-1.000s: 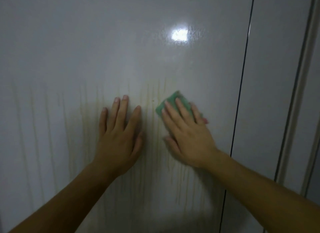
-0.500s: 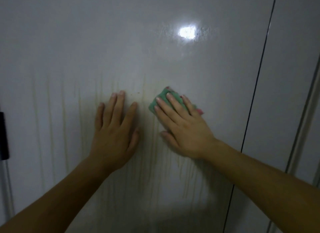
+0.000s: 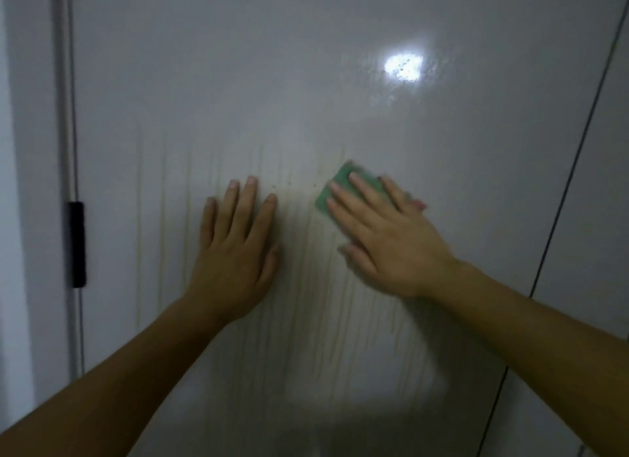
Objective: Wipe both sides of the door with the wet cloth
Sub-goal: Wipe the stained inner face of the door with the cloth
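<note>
Not far along, by the look of it. Only one side of the big white shiny door [image 3: 306, 92] in view, and plenty of dirt on it: long yellow-brown drip marks [image 3: 190, 225] running down from the middle to the bottom, plus a few tiny dark specks [image 3: 282, 185] near the middle. Looks cleaner and wet up top, near the bright spot of light [image 3: 403, 67], so maybe wiped there already. Nothing to see of the other side, so likely not done yet.

Small green wet cloth [image 3: 340, 181] flat against the door, just right of the middle, at the top of the drip marks. Right hand [image 3: 388, 242] over it, fingers straight and a little spread, pressing it to the door, not curled round it. Left hand [image 3: 235, 252] just beside, flat on the door too, fingers straight and close together, holding nothing, likely keeping the door from swinging.

Around: a long black fitting [image 3: 76, 244] at the door's left edge, maybe a hinge or a handle, too blurry to tell. On the right, a thin dark gap [image 3: 561, 201], then another white panel [image 3: 606, 239]. Nothing between the cloth and the marks below it. Left hand right on top of some marks, so needs to shift for those.
</note>
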`<action>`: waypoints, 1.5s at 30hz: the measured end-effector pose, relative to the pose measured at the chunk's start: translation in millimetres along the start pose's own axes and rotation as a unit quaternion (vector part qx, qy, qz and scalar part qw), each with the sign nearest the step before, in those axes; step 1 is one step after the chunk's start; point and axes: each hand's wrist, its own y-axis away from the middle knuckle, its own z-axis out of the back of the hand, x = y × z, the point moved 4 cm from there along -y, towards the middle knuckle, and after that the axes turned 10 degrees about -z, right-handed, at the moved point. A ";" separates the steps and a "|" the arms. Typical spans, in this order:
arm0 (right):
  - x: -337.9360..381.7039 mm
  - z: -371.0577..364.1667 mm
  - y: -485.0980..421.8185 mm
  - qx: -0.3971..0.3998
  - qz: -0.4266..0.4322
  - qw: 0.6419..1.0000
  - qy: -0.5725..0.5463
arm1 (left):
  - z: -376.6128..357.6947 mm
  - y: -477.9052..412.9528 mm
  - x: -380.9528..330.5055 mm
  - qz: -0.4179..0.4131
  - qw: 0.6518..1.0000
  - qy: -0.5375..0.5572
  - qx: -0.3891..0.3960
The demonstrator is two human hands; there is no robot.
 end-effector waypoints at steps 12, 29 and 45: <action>38.8 -6.7 -24.1 0.002 0.059 0.998 0.004 | 6.7 16.7 30.5 0.003 1.000 0.024 -0.010; 45.2 4.0 -105.2 -0.035 -0.079 0.996 0.001 | 5.0 51.0 80.3 0.078 0.996 0.038 -0.014; 127.7 -12.6 -133.7 -0.020 -0.038 0.999 -0.003 | 15.0 82.4 138.4 0.078 0.995 0.063 0.011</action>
